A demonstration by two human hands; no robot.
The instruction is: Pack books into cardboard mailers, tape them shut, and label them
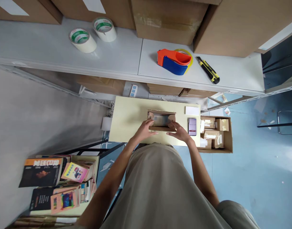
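An open cardboard box (162, 128) rests on the pale yellow table, its long side toward me. Inside lies a wrapped, whitish item (160, 120) whose kind I cannot make out. My left hand (146, 129) holds the box at its left end, fingers on the edge and thumb along the front. At the right end my right hand (179, 132) grips it in much the same way, with fingertips over the flap and thumb at the front.
A phone (192, 126) and a white box (192, 110) lie right of the hands. Beside the table (126, 127) stands a carton (228, 144) of small parcels. The shelf ahead bears tape rolls (87, 44), a tape dispenser (172, 65) and a utility knife (209, 71). Books (41, 173) are stacked at left.
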